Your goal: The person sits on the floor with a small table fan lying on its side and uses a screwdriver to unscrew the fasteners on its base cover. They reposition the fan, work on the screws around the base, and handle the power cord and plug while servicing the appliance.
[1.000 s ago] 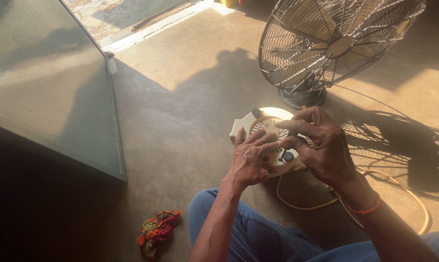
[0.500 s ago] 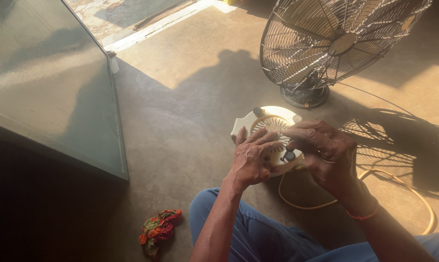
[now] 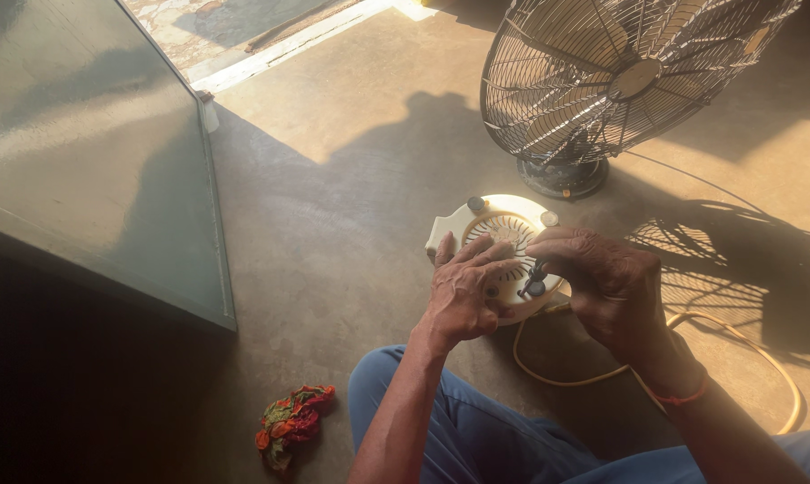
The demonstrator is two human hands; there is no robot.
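Note:
A cream round fan motor housing with a slotted vent and small grey knobs sits just above my knees. My left hand grips its near-left edge, fingers spread over the vent. My right hand curls over the housing's right side, fingertips at a small dark fitting on it. A cream power cord loops from under the housing across the floor to the right.
A pedestal fan with a wire cage stands on the concrete floor behind the housing. A large grey metal panel lies at the left. A crumpled red and green rag rests by my left leg in blue trousers.
My right hand has dropped lower and closed over the housing's right side. The left hand stays clamped on the near edge. The view has shifted slightly.

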